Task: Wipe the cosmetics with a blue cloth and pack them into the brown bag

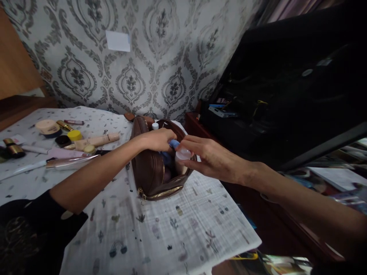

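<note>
An unzipped brown bag (147, 172) with gold zips stands on the printed white cloth, its dark inside partly in view. My left hand (159, 139) reaches over the bag with its fingers closed at a soft-looking blue item (173, 144); the fingertips are partly hidden. From the other side, my right hand (205, 154) grips a container with a round translucent lid (183, 154) between thumb and fingers, at the bag's opening. Its lower part sits inside the bag. Behind my left wrist, a small white cap (155, 126) pokes up out of the bag.
Left on the cloth (172, 244) lie several cosmetics, including a beige tube (99, 141), a yellow-lidded pot (75, 135) and a round beige jar (48, 127). An open black case (275, 95) stands at right. Behind the bag rises the patterned wall (132, 80).
</note>
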Available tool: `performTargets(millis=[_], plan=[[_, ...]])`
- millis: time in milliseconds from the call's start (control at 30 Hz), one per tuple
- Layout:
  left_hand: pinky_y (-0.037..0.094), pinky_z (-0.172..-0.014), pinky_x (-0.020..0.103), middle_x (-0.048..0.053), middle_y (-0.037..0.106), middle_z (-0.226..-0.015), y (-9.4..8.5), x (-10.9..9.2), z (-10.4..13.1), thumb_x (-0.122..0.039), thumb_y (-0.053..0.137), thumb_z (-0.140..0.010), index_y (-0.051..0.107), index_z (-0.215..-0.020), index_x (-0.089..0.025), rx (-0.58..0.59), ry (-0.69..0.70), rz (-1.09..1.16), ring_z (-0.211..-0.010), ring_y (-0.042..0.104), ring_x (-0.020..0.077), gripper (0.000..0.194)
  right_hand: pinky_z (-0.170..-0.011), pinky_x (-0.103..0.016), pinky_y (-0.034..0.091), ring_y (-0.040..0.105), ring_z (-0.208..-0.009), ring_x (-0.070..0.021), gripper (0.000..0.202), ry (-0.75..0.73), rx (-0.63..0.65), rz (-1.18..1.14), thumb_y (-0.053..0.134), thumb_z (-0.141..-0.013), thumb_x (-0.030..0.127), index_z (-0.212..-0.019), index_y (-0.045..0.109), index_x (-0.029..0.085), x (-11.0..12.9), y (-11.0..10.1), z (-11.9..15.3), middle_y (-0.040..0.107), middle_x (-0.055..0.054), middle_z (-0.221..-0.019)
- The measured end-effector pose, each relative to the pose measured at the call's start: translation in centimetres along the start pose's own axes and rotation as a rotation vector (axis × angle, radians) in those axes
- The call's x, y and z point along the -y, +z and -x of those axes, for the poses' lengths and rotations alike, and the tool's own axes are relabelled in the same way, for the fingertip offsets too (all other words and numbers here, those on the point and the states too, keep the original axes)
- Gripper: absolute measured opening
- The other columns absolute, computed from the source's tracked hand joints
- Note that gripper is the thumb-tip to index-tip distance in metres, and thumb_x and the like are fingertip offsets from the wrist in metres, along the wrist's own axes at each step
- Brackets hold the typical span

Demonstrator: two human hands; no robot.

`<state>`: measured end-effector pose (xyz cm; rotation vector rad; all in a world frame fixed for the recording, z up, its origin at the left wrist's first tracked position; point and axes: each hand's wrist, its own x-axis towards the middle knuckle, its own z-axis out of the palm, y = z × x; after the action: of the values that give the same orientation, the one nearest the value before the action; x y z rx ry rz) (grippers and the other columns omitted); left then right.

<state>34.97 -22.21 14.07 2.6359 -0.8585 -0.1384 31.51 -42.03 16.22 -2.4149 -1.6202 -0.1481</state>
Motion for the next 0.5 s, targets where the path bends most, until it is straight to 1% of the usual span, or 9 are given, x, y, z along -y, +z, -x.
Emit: performTargets(millis=[133, 267, 367, 500], plan=[[0.039, -0.064, 0.023, 0.000, 0.067, -0.081, 0.07, 0.05, 0.03, -0.016, 0.061, -0.070, 0.066, -0.083, -0.015, 0.002, -0.004, 0.027, -0.073, 0.058, 0.0153, 0.014, -0.069, -0.027, 0.046, 0.058, -0.079, -0.0158, 0.013, -0.029, 0.011, -0.039, 0.054, -0.096, 0.026, -0.100, 0.060, 0.017, -0.26, -0.24, -0.18, 0.061, -0.007, -0.094], [0.039, -0.067, 0.023, 0.000, 0.067, -0.084, 0.10, 0.19, -0.04, -0.016, 0.060, -0.069, 0.065, -0.086, -0.015, 0.014, 0.021, 0.060, -0.077, 0.059, 0.0157, 0.018, -0.074, -0.028, 0.047, 0.061, -0.084, -0.0162, 0.011, -0.003, 0.046, -0.108, 0.055, -0.095, 0.024, -0.102, 0.061, 0.018, -0.33, -0.70, -0.13, 0.065, -0.006, -0.095], [0.038, -0.065, 0.024, -0.001, 0.064, -0.080, 0.15, 0.43, -0.06, -0.018, 0.059, -0.070, 0.063, -0.084, -0.015, 0.023, 0.051, 0.085, -0.075, 0.057, 0.0152, 0.015, -0.073, -0.028, 0.047, 0.061, -0.083, -0.0164, 0.010, 0.018, 0.072, -0.101, 0.054, -0.095, 0.024, -0.100, 0.061, 0.018, -0.30, -0.74, -0.26, 0.065, -0.005, -0.094], [0.034, -0.060, 0.023, -0.002, 0.060, -0.073, 0.40, 0.82, -0.16, -0.022, 0.058, -0.072, 0.060, -0.078, -0.016, 0.020, 0.062, 0.101, -0.071, 0.055, 0.0142, 0.009, -0.068, -0.027, 0.045, 0.060, -0.078, -0.0163, 0.009, 0.010, 0.100, -0.023, 0.054, -0.094, 0.023, -0.098, 0.060, 0.018, -0.41, -0.37, -0.75, 0.063, -0.006, -0.092]])
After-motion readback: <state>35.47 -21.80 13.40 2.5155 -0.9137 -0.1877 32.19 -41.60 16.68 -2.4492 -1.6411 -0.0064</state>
